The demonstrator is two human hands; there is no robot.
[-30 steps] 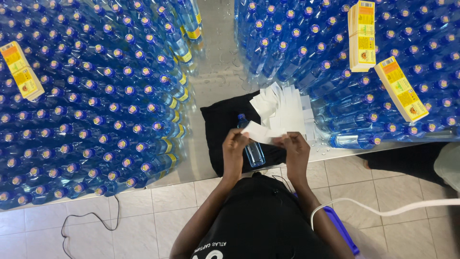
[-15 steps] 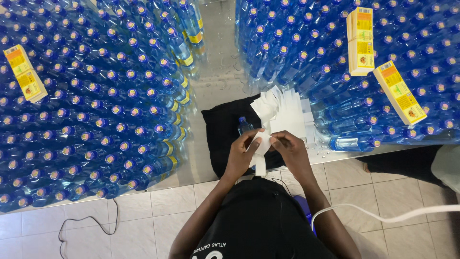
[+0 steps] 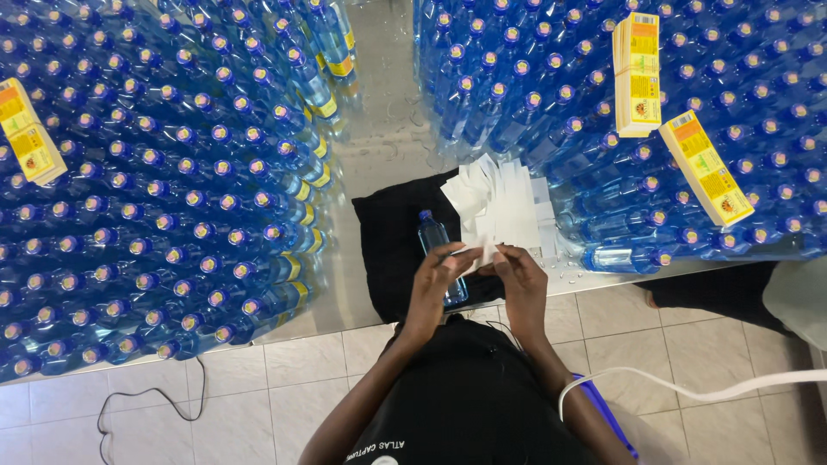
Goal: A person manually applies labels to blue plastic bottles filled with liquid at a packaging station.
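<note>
- Nearest to me, both forearms reach forward from the black-clad torso, and the two hands meet over the near edge of the tabletop (image 3: 362, 176).
- My left hand (image 3: 433, 280) is bent at the wrist, knuckles up, its fingers curled and pinching the left end of a small white paper strip (image 3: 472, 252).
- My right hand (image 3: 519, 277) faces it, fingers closed on the other end of the same strip; the two hands almost touch.
- I cannot tell exactly how the fingertips sit on the strip, since the knuckles cover them.
- Just under the left hand lies a clear blue bottle (image 3: 437, 250) on its side on a black cloth (image 3: 392, 250), cap pointing away from me; its lower half is hidden by the hand.
- Just beyond the hands, a fanned pile of white strips (image 3: 504, 202) rests partly on the cloth.
- Another bottle lies on its side (image 3: 624, 258) to the right of the pile.
- Farther out, massed upright blue bottles (image 3: 164, 198) fill the left and right of the tabletop, cut off by the picture's edges.
- Yellow label stacks (image 3: 637, 73) lie on top of the bottles; their print is too small for me to make out.
- A white cable (image 3: 689, 392) crosses the tiled floor at lower right.
</note>
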